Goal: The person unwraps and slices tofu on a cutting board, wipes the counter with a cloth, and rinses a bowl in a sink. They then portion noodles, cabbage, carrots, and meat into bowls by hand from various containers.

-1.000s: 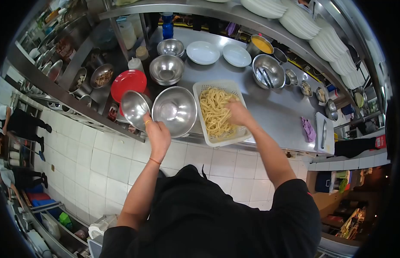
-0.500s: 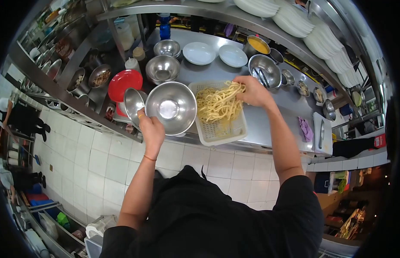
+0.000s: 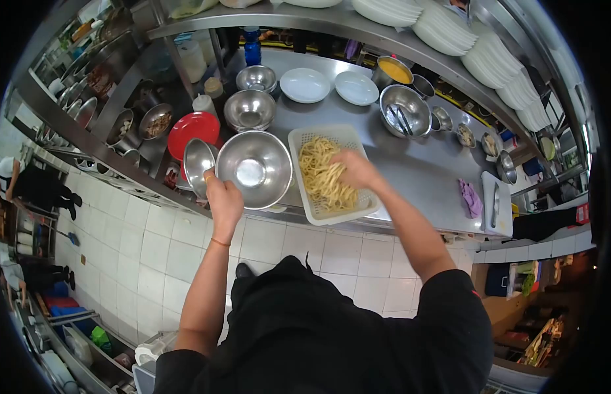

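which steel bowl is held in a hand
The small tilted bowl gripped by the left hand, just left of the big bowl; the rest sit on the counter.

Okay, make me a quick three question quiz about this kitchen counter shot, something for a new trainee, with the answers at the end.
1. What lies in the white basket?
A. rice
B. noodles
C. chopped greens
2. True or false: the right hand rests on the purple cloth.
3. What colour is the plate behind the small steel bowl that the left hand grips?

Key: 1 B. 2 False: it is down in the noodles. 3 Red.
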`<action>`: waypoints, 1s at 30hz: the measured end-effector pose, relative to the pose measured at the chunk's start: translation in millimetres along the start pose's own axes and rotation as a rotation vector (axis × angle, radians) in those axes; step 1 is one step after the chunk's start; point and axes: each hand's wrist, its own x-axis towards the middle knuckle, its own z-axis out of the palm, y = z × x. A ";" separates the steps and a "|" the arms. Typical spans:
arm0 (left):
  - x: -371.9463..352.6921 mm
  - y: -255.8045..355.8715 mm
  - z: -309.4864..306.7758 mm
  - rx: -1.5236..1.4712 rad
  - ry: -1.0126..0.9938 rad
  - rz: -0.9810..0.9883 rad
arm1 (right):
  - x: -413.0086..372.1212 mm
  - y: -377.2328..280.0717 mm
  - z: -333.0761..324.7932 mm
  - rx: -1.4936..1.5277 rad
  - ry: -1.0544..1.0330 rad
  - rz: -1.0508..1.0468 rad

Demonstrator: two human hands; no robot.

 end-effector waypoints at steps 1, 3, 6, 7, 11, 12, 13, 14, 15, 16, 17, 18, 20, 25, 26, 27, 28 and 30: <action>2.8 -1.6 2.6 -0.005 -0.003 0.004 | -7.2 -9.2 -23.3 0.065 0.060 0.006; 10.4 -5.2 10.7 0.033 -0.030 -0.002 | -16.5 -25.9 -65.8 0.124 0.129 0.014; 17.9 13.7 22.6 0.056 -0.071 0.008 | -18.9 -36.0 -113.9 0.282 0.169 0.035; 20.9 17.1 26.9 0.050 -0.076 0.012 | -19.0 -38.4 -126.9 0.325 0.188 0.019; 32.5 37.6 39.8 0.026 -0.095 0.028 | -26.3 -70.7 -179.4 0.294 0.244 -0.017; 35.2 41.9 40.3 0.003 -0.100 0.019 | -25.2 -73.2 -185.3 0.295 0.246 -0.014; 37.8 41.3 42.8 0.003 -0.103 0.019 | -23.9 -75.0 -190.2 0.273 0.241 -0.018; 40.2 40.5 45.7 0.003 -0.102 0.023 | -23.2 -77.4 -195.3 0.249 0.236 -0.023; 42.4 39.9 48.6 0.003 -0.100 0.025 | -23.3 -80.7 -200.5 0.248 0.236 -0.022; 43.8 39.6 51.8 0.001 -0.101 0.026 | -23.7 -85.2 -206.3 0.274 0.234 -0.007; 44.3 41.4 55.3 -0.010 -0.112 0.000 | -24.7 -91.1 -213.0 0.300 0.233 0.007; 44.3 43.8 58.0 -0.019 -0.123 -0.027 | -27.5 -101.5 -222.8 0.276 0.244 0.013; 46.9 50.1 62.4 -0.010 -0.185 -0.073 | -23.3 -103.6 -244.9 0.265 0.273 -0.019; 45.7 51.7 88.7 -0.005 -0.264 -0.070 | -37.0 -150.2 -294.6 0.067 0.408 -0.046; 43.9 57.8 91.8 -0.016 -0.288 -0.113 | -44.7 -167.5 -299.1 0.185 0.423 -0.067; 46.0 54.3 99.9 -0.013 -0.290 -0.119 | -47.6 -175.6 -300.1 0.304 0.437 -0.087; 48.8 49.8 109.5 -0.086 -0.336 -0.173 | -33.4 -161.4 -316.1 0.428 0.375 -0.062; 45.9 59.6 115.6 -0.219 -0.418 -0.329 | -37.3 -168.1 -299.2 0.484 0.376 -0.046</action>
